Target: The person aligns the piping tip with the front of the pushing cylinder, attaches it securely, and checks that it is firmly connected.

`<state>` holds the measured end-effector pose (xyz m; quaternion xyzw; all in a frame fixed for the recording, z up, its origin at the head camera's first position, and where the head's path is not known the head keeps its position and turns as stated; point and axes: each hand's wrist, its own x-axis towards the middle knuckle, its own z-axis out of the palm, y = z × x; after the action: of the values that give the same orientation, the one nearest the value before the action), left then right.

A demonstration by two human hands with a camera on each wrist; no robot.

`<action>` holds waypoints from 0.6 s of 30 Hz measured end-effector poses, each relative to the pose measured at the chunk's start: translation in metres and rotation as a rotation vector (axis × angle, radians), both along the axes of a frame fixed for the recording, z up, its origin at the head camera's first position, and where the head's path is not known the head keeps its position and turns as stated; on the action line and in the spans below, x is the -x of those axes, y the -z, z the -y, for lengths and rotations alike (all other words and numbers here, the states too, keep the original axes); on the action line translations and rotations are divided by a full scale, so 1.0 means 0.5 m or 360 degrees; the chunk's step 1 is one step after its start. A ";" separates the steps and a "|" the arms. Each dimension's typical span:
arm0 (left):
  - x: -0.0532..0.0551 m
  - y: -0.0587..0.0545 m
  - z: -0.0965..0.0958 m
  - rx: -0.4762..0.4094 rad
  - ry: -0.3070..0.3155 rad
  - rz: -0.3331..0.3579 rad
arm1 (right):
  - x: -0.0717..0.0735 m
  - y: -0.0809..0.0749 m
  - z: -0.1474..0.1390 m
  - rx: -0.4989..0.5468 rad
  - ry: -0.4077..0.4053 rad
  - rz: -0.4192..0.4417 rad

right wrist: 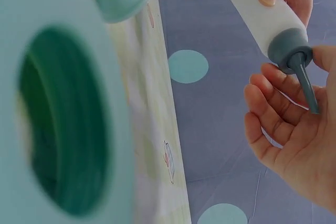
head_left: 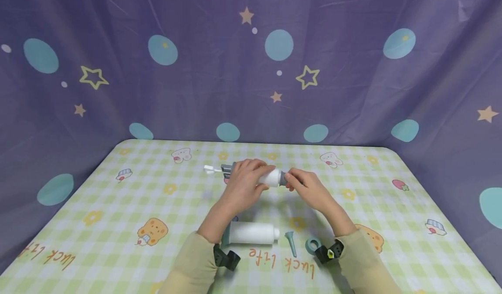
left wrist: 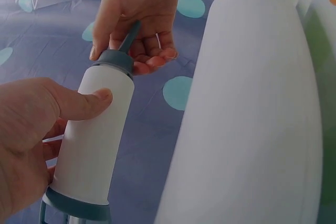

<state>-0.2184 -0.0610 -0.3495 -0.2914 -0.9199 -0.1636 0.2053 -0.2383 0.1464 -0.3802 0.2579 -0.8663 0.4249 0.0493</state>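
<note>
Teal ring (right wrist: 79, 119) lies nearest the right wrist camera, toward the near edge of the tabletop (head_left: 106, 241), right of centre. Just left of it: a teal cone (head_left: 290, 242); farther left, a loose white cylinder (head_left: 252, 233) on its side. White bottle (head_left: 270, 178) is toward the far edge, about midway between the side edges, capped end facing right. Left grip (head_left: 246, 180): wrapped around the bottle body. Right grip (head_left: 310, 189): thumb and finger pinch the teal cap (right wrist: 286, 47); its nozzle (right wrist: 306, 85) points toward the palm.
</note>
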 end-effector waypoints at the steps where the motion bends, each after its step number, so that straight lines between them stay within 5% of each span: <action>1: 0.000 0.000 0.000 0.0001 0.0001 -0.0003 | 0.000 -0.001 0.000 -0.0010 0.0010 -0.0010; 9: 0.001 -0.002 0.001 0.0018 -0.0026 0.0036 | 0.001 0.002 -0.001 0.0014 0.0030 0.0038; 18: 0.004 -0.003 0.003 0.0008 -0.0044 0.0058 | 0.007 0.002 0.000 0.0159 -0.0105 -0.0306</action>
<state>-0.2203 -0.0625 -0.3481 -0.2762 -0.9278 -0.1637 0.1900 -0.2417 0.1464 -0.3814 0.3231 -0.8264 0.4422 0.1309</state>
